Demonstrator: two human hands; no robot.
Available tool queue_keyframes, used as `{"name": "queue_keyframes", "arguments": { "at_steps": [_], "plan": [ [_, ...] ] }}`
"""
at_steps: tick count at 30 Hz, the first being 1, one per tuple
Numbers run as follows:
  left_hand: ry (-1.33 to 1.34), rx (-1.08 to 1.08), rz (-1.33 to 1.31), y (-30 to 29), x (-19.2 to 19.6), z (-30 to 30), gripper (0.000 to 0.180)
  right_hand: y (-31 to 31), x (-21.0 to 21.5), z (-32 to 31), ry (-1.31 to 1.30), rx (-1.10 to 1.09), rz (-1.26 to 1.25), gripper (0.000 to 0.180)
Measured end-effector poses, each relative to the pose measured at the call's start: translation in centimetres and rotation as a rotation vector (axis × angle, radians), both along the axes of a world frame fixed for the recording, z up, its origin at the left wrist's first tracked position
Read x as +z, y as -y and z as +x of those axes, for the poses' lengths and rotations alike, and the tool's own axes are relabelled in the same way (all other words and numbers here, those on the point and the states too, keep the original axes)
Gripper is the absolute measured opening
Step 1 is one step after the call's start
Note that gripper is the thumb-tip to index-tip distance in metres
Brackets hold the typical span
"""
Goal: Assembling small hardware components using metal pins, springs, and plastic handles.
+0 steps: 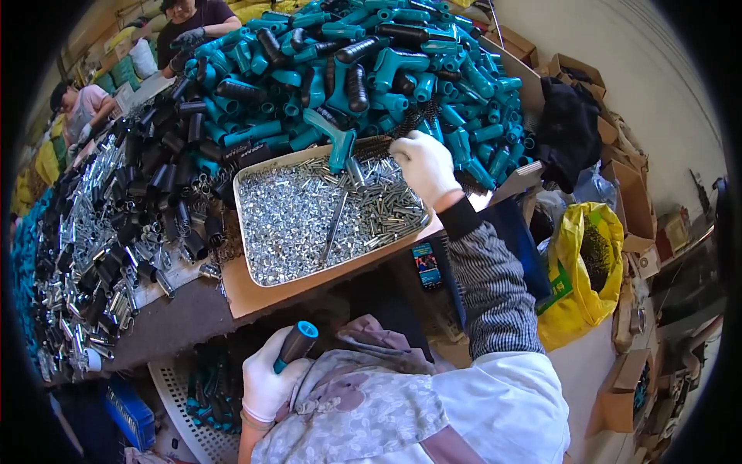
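My left hand [272,377], in a white glove, is wrapped round a black tubular tool handle [296,346] with a teal ring at its upper end, held low near my apron. My right hand [427,164], gloved too, reaches over the far right edge of a white tray [251,272], beside dark coil springs [377,147]. Its fingers are bent together, and what they hold, if anything, is hidden. Small shiny metal pieces [282,220] and short metal pins [390,213] fill the tray. A thin metal strip [335,228] and a teal gun-shaped housing [334,139] rest across them.
A large heap of teal and black housings [386,69] rises behind the tray. Black sleeves and metal parts [116,240] pile up at left. A phone [426,265] lies below the tray. A yellow bag [583,271] stands at right. Two people [197,27] sit at far left.
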State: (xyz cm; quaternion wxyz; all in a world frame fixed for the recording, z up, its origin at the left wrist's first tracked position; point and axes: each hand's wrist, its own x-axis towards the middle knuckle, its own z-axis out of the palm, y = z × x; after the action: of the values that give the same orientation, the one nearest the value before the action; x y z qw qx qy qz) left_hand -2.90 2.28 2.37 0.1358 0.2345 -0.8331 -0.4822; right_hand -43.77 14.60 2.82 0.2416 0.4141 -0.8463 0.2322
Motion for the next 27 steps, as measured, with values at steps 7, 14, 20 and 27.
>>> {"name": "queue_keyframes", "arguments": {
  "at_steps": [7,14,20,27],
  "plan": [
    [0.029,0.002,0.006,-0.5,0.3,-0.3,0.051,4.3,0.3,-2.1,-0.258,0.044,0.336,0.011],
    [0.028,0.015,0.004,-0.3,0.0,-0.1,0.052,2.1,1.1,-2.5,-0.288,0.258,0.188,0.009],
    [-0.023,-0.003,0.035,-0.3,0.5,-1.1,0.053,0.7,-0.3,-3.0,-0.288,0.385,0.107,0.010],
    [0.016,0.003,0.013,-0.4,0.2,-1.2,0.052,-0.6,-0.2,-2.8,-0.198,0.498,0.190,0.014]
  ]
}}
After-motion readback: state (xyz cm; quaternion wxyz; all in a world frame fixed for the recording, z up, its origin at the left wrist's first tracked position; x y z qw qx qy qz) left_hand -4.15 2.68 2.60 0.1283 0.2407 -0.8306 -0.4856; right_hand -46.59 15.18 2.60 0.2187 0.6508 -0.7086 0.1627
